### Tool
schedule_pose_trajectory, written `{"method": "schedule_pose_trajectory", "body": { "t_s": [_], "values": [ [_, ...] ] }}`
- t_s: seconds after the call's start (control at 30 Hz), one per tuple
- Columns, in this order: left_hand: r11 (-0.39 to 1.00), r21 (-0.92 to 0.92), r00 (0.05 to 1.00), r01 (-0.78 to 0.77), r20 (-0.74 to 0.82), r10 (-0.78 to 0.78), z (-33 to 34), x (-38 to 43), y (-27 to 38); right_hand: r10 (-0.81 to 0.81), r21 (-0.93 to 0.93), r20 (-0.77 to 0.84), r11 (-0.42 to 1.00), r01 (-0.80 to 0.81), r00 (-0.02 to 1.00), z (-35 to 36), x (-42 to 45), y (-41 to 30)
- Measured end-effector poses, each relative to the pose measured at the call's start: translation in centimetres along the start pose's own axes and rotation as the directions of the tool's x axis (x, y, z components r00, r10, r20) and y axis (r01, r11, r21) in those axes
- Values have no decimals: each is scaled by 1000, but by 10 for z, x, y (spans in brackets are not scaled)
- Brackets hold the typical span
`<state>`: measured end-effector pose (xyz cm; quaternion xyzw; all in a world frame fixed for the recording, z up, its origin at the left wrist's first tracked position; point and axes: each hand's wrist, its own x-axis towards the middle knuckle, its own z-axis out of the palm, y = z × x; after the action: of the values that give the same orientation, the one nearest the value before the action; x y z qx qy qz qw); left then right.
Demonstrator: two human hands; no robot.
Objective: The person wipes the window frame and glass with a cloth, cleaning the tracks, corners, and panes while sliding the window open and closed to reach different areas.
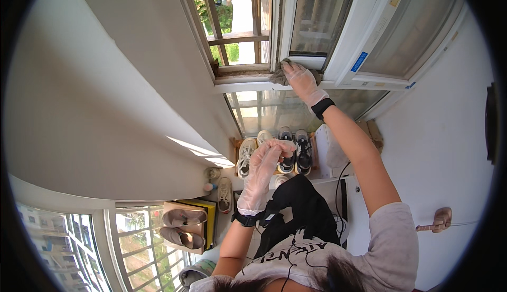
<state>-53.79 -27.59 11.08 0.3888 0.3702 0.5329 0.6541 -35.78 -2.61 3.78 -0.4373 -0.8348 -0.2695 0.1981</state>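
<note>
My right hand, in a clear plastic glove, grips a grey-brown cloth. It presses the cloth against the bottom of a white sliding window sash, by the frame's lower rail. The cloth spreads out on both sides of my fingers. My left hand, gloved the same way, hovers in front of my body with its fingers curled in; nothing shows in it. Beneath it in this view are pale sneakers and dark sneakers on a wooden rack.
Wooden bars stand outside the opened window part. Right of the sash is another glazed panel. A white box adjoins the rack, with a black cable hanging nearby. At lower left, flat shoes sit on boxes beside a bucket.
</note>
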Motion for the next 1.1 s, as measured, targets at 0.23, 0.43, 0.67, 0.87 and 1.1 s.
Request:
{"method": "schedule_pose_trajectory", "body": {
  "t_s": [0.23, 0.43, 0.67, 0.87, 1.1],
  "values": [
    [999, 49, 993, 7, -119, -1, -25, -28, 7, 20, -168, 54, 986, -10, 998, -8, -23, 29],
    [1000, 3, 989, -7, -150, 8, -28, -29, 1, 36, 143, -152, 990, -14, 988, -50, 26, 9],
    [1000, -7, 997, 20, -73, -21, -25, -16, -5, 142, 273, 67, 950, -155, 988, 4, 2, -6],
    [999, -44, 1000, 15, -11, -16, -9, -7, -16, 101, 120, 224, 984, -130, 969, 6, 5, 2],
    [998, -46, 979, 47, -198, -55, -42, -30, -22, 463, -129, 128, 885, -448, 877, 25, -8, 5]
  ]
}}
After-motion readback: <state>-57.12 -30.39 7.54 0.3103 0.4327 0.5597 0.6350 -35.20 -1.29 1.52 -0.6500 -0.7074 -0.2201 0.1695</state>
